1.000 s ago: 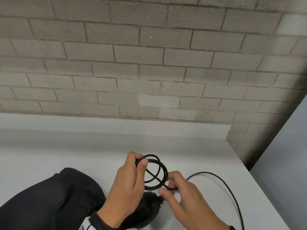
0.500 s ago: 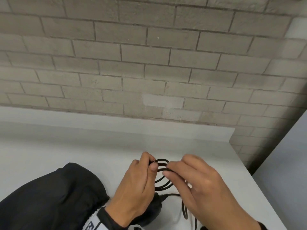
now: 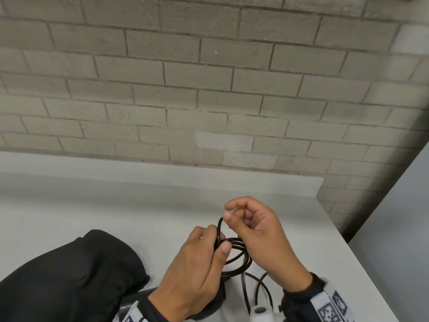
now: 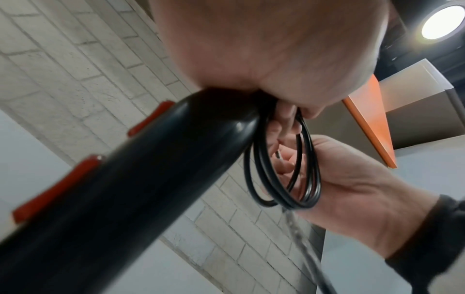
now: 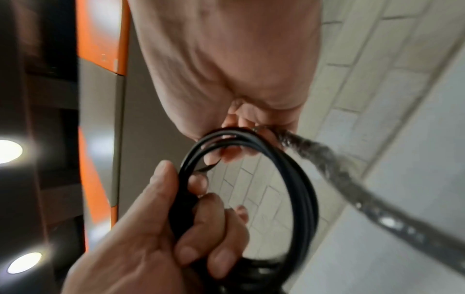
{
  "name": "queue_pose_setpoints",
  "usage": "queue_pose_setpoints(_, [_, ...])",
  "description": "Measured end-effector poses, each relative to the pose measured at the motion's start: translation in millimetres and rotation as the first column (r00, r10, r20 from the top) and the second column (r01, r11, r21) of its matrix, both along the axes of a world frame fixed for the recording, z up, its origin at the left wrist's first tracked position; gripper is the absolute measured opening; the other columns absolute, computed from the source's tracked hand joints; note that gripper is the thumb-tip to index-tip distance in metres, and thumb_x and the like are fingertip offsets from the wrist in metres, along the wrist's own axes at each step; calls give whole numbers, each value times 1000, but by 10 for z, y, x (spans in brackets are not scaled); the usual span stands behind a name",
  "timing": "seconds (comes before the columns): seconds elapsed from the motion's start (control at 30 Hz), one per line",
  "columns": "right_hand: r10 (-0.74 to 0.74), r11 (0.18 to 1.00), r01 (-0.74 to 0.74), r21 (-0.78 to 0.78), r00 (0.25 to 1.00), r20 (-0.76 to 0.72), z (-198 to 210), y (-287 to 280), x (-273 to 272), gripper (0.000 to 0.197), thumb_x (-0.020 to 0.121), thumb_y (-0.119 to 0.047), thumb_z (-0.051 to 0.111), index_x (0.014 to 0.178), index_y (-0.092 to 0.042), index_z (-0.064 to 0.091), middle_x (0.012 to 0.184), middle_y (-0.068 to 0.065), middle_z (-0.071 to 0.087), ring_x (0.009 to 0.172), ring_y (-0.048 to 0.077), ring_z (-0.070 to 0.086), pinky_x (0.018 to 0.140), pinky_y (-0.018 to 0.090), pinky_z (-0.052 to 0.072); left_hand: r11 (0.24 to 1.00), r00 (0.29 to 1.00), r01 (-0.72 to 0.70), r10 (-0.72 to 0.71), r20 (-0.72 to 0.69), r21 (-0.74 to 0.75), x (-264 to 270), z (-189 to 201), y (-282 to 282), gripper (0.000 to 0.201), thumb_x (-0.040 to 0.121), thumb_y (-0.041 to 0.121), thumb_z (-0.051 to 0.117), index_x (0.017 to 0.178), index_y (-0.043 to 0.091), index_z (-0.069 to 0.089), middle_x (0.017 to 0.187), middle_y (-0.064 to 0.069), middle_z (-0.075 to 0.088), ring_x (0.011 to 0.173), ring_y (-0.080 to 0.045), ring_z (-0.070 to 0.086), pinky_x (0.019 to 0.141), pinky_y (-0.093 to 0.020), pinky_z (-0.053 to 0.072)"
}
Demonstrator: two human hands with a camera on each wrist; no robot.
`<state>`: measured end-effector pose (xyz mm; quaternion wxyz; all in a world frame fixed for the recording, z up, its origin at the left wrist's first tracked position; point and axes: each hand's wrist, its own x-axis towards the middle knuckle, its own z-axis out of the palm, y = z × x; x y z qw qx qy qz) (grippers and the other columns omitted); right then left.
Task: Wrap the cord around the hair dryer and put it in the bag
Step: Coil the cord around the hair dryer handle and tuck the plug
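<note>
Backdrop: pale brick wall [image 3: 209,89] behind a white counter [image 3: 81,205], with an orange panel [image 4: 372,123] showing in the wrist views.
Hair dryer: black handle [image 4: 141,179], long axis running from about 7 o'clock up to 1 o'clock in the left wrist view, the upper end tucked into the palm; red buttons [image 4: 57,191] sit along its upper-left side. Can't tell which way the nozzle points, it's hidden.
Cord: black cord [image 3: 234,252] in a few stacked loops at the handle's end, between both hands, just above the counter. A looser stretch trails down toward 6 o'clock.
Left hand: left hand [image 3: 197,275] has fingers curled round the handle, thumb pinning the loops against it.
Right hand: right hand [image 3: 260,233] at about 1 o'clock from the left one, fingertips pinching one strand and lifting it up over the coil.
Bag: black bag [image 3: 69,282] slumped on the counter at 9 o'clock from the hands, touching the left wrist area. Its contents can't be made out from here.
</note>
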<state>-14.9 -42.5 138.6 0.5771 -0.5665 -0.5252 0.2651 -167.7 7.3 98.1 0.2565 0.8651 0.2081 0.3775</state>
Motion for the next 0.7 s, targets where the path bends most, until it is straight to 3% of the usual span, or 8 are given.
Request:
queue_pose_setpoints(0.07, [-4, 1000, 2, -20, 996, -92, -100, -8, -8, 10, 84, -30, 70, 85, -19, 69, 72, -6, 66, 72, 10, 62, 73, 27, 52, 1000, 1000, -11, 11, 21, -13, -4, -7, 3, 38, 100, 60, 20, 87, 34, 43, 88, 26, 48, 81, -5, 46, 68, -12, 36])
queue_pose_setpoints(0.17, [9, 1000, -9, -1, 993, -115, -211, -63, -4, 26, 88, -38, 64, 80, -14, 70, 73, 3, 67, 69, 10, 61, 68, 26, 49, 998, 998, -26, 30, 54, -65, -27, -19, 17, 31, 99, 62, 21, 92, 40, 42, 82, 25, 49, 73, -4, 47, 64, -12, 35])
queue_pose_setpoints(0.27, [105, 994, -102, 37, 991, -81, -297, -158, 42, 32, 83, -47, 70, 94, -18, 73, 88, 10, 71, 81, 14, 66, 73, 29, 53, 990, 995, -7, 21, 97, -141, -34, -18, 26, 21, 98, 61, 25, 96, 46, 39, 74, 27, 55, 62, 0, 50, 57, -13, 34])
queue_pose_setpoints(0.33, [158, 987, -158, -28, 987, 8, -320, -209, 65, 28, 78, -39, 78, 101, -23, 72, 94, 5, 72, 86, 17, 67, 77, 37, 53, 983, 991, -10, 35, 132, -185, -36, -24, 41, 23, 95, 66, 26, 105, 48, 37, 70, 23, 57, 57, -1, 52, 53, -17, 36])
queue_pose_setpoints(0.43, [165, 981, -148, -126, 977, 138, -327, -215, 54, 8, 86, -20, 71, 93, -25, 71, 86, 2, 70, 79, 29, 59, 75, 44, 50, 978, 989, -32, 60, 133, -204, -48, -49, 69, 34, 91, 74, 22, 116, 52, 31, 65, 9, 52, 55, -8, 49, 53, -29, 42])
queue_pose_setpoints(0.57, [237, 961, -210, -181, 961, 145, -308, -216, 90, 8, 87, -25, 68, 93, -28, 72, 89, 2, 71, 87, 23, 65, 87, 48, 52, 986, 993, -18, 38, 116, -166, -54, -66, 87, 31, 97, 65, 23, 98, 41, 42, 64, 18, 52, 54, -7, 44, 55, -20, 32])
queue_pose_setpoints(0.63, [287, 950, -259, -174, 944, 165, -302, -217, 116, 12, 86, -18, 71, 93, -28, 72, 95, -4, 69, 94, 17, 64, 92, 43, 51, 987, 993, -26, 44, 111, -158, -53, -78, 94, 33, 99, 62, 22, 93, 38, 44, 64, 21, 50, 55, -7, 42, 56, -20, 32])
queue_pose_setpoints(0.7, [213, 976, -194, -100, 948, 235, -356, -199, 104, 20, 83, -14, 75, 95, -30, 71, 102, -9, 65, 102, 17, 62, 93, 32, 48, 986, 992, -34, 53, 116, -162, -47, -92, 110, 36, 99, 62, 21, 91, 36, 45, 64, 20, 49, 56, -8, 42, 57, -23, 33])
